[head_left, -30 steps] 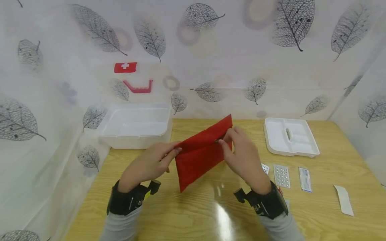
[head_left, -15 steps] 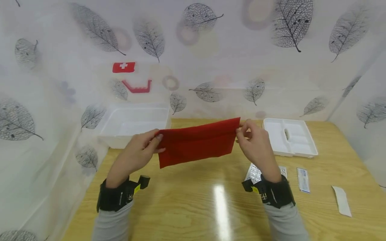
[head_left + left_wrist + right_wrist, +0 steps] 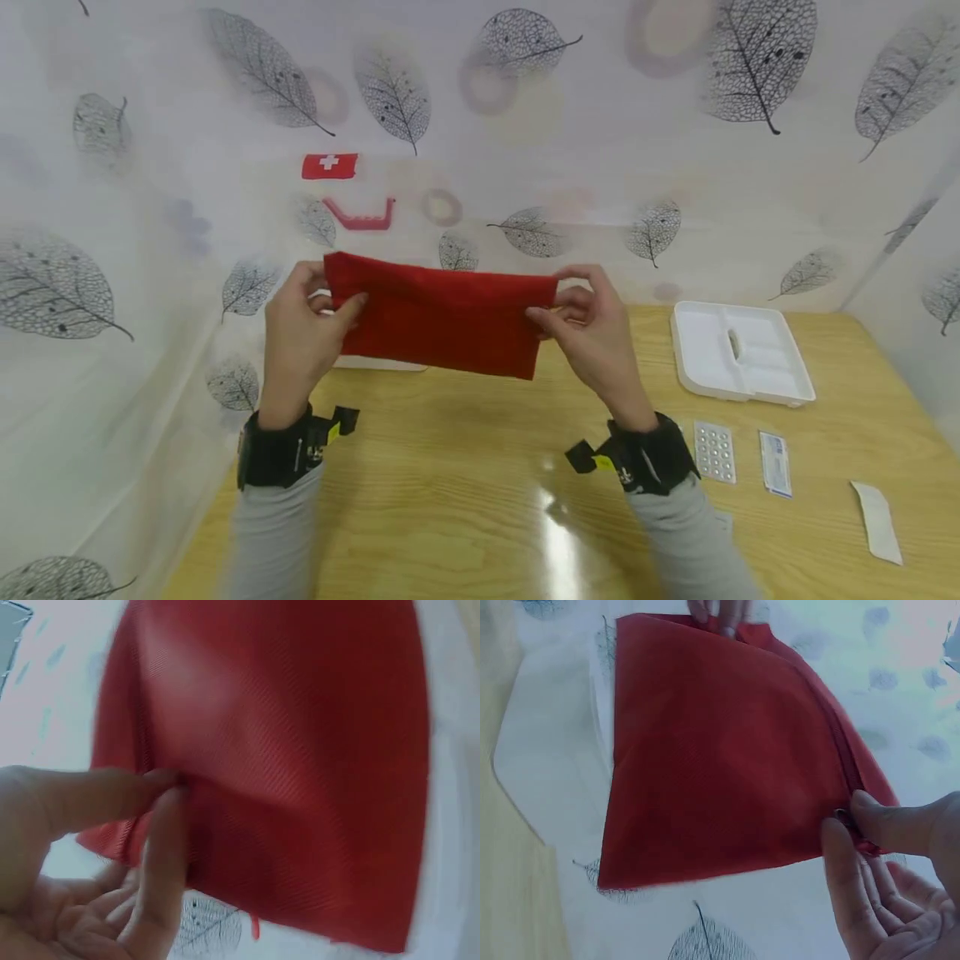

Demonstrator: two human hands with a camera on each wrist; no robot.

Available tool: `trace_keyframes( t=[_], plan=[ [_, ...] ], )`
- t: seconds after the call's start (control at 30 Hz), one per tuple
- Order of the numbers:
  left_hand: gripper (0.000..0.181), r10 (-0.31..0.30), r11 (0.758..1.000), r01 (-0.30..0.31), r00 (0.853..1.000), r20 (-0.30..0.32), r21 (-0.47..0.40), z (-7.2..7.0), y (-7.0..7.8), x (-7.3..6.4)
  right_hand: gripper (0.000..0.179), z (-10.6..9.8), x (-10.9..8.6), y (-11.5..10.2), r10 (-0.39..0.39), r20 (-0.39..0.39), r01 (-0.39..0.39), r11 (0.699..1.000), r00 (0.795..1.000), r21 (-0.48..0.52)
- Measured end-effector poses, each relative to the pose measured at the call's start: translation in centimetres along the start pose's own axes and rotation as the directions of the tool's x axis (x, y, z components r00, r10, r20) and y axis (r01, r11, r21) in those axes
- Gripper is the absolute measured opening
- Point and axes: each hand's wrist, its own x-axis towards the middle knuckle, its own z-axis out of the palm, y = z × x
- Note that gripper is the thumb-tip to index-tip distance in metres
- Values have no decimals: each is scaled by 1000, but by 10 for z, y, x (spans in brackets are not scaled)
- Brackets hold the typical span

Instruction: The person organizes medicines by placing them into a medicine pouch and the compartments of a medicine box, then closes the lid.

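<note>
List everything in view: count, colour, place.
Pouch: 1, red, centre
Box: 1, white, behind pouch
Tray: 1, white, back right
Blister pack: 1, silver, before tray
Packet: 1, white-blue, right of pack
Strip: 1, white, rightmost
Unclear item: 1, pale, beside right sleeve
Label: 1, red-white, above handle
Handle: 1, red, back left
Table: 1, tan, beneath
Backdrop: count unclear, leafy white, behind
Sleeves: 2, grey, forearms
Wristbands: 2, black, wrists
Left hand: 1, pouch's left
Right hand: 1, pouch's right

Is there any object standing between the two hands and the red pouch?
No, nothing visible: the left hand and the right hand pinch the red pouch directly, near its opposite ends. The white tray lies apart, off to the right.
</note>
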Motion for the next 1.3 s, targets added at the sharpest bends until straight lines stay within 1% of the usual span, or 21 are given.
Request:
trace_keyframes(
  t=[0.07, 0.1, 0.17, 0.23, 0.33, 0.43, 0.53, 0.63, 0.67, 0.73, 0.8, 0.87, 0.9, 0.97, 1.03, 1.1, 1.13, 1.2, 1.23, 1.27, 1.3],
  plan=[
    [45, 18, 1000, -18, 999, -50, 7, -11, -4, 18, 42, 17, 19, -4, -43, 18, 43, 999, 999, -21],
    [46, 13, 1000, -12, 998, -61, 12, -17, -6, 27, 40, 27, 29, -5, -55, 27, 56, 998, 998, -36],
    [49, -25, 999, 27, 997, -77, 27, -32, -14, 47, 37, 46, 50, -6, -61, 66, 64, 997, 996, -51],
    [51, -86, 995, 89, 994, -73, 40, -48, -26, 65, 36, 68, 69, -6, -30, 115, 34, 999, 993, -34],
    [56, -172, 983, 174, 984, -41, 64, -68, -47, 89, 34, 99, 95, 0, 24, 162, -23, 1000, 987, -8],
    [61, -206, 974, 206, 978, -5, 91, -77, -67, 104, 33, 122, 113, 9, 65, 155, -63, 998, 986, -17],
    [65, -244, 964, 241, 969, 21, 109, -77, -86, 112, 33, 137, 122, 23, 116, 158, -110, 993, 981, -44],
    [64, -273, 957, 264, 960, 62, 120, -73, -104, 116, 37, 145, 123, 39, 158, 187, -143, 985, 969, -94],
    [63, -284, 954, 273, 955, 81, 126, -72, -109, 117, 39, 146, 123, 45, 155, 202, -132, 983, 967, -125],
    [63, -292, 951, 274, 948, 126, 140, -69, -119, 121, 42, 147, 122, 54, 121, 233, -68, 972, 965, -225],
    [65, -300, 946, 270, 940, 161, 181, -67, -129, 123, 42, 148, 122, 62, 77, 265, 21, 936, 961, -351],
    [64, -300, 938, 254, 936, 183, 237, -64, -138, 125, 36, 149, 122, 68, 43, 300, 110, 873, 953, -475],
    [63, -296, 932, 240, 937, 188, 270, -63, -143, 126, 33, 150, 122, 70, 37, 317, 143, 839, 948, -525],
    [60, -278, 911, 200, 944, 177, 362, -59, -150, 128, 28, 152, 124, 74, 40, 349, 182, 794, 936, -580],
    [57, -249, 878, 150, 954, 166, 454, -55, -152, 129, 26, 153, 124, 76, 48, 366, 201, 766, 929, -611],
    [57, -236, 844, 114, 956, 172, 524, -48, -154, 131, 27, 154, 124, 77, 63, 374, 204, 749, 925, -631],
    [58, -236, 832, 100, 954, 184, 546, -44, -155, 131, 28, 154, 123, 79, 67, 373, 206, 738, 925, -643],
    [57, -244, 820, 76, 943, 226, 567, -35, -158, 130, 28, 154, 120, 80, 83, 373, 203, 722, 924, -662],
    [57, -251, 820, 67, 935, 252, 568, -31, -161, 129, 28, 154, 118, 80, 93, 379, 201, 718, 921, -666],
    [57, -256, 813, 49, 925, 281, 580, -28, -164, 128, 28, 154, 115, 79, 105, 387, 197, 722, 916, -663],
    [55, -267, 805, 31, 911, 315, 593, -25, -167, 126, 30, 154, 112, 78, 116, 399, 197, 725, 910, -660]
  ],
)
